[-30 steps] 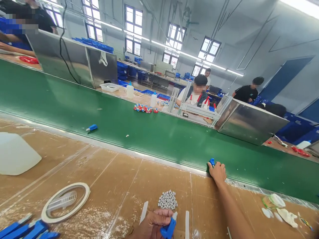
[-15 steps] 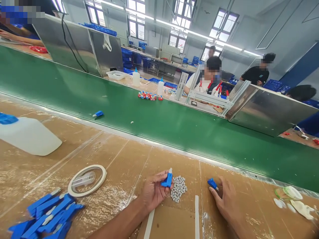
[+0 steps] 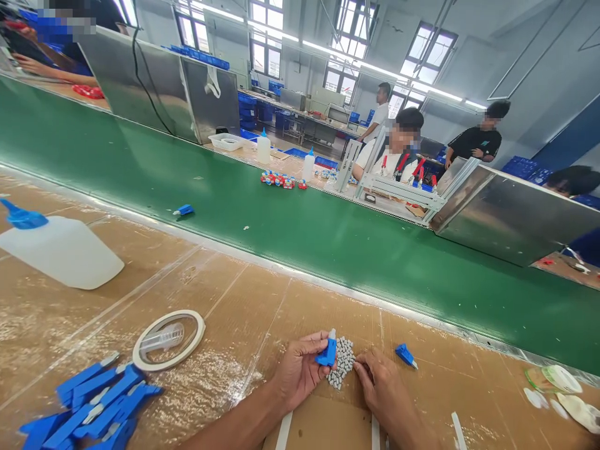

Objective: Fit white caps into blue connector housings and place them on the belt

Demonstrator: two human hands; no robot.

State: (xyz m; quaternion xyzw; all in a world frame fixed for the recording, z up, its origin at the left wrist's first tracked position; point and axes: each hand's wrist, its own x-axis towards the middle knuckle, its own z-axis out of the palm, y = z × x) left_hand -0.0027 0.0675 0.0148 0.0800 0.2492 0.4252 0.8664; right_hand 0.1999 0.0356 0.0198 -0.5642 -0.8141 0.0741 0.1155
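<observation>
My left hand point(image 3: 304, 369) is closed on a small blue plastic piece point(image 3: 327, 355) with a pale grey tip pointing up. Beside its fingers lies a pile of small grey plastic bits point(image 3: 344, 359) on the brown table covering. At the right edge of that pile is my right hand point(image 3: 382, 378), thumb and forefinger drawn together; whether a grey bit is between them is too small to tell. Another blue piece with a grey tip point(image 3: 405, 355) rests on the table just beyond the right hand. At the lower left, several similar blue pieces point(image 3: 100, 403) lie heaped.
A tape roll point(image 3: 199, 334) surrounds a clear plastic part. A white bottle with blue cap point(image 3: 70, 253) lies at left. Past the table edge runs a green conveyor belt point(image 3: 300, 231), bearing one blue piece point(image 3: 184, 210) and red toys point(image 3: 277, 179). Several people are across it.
My right hand has moved left to the grey pile, away from the blue piece on the right, whose grey tip now shows. The left hand still holds its piece.
</observation>
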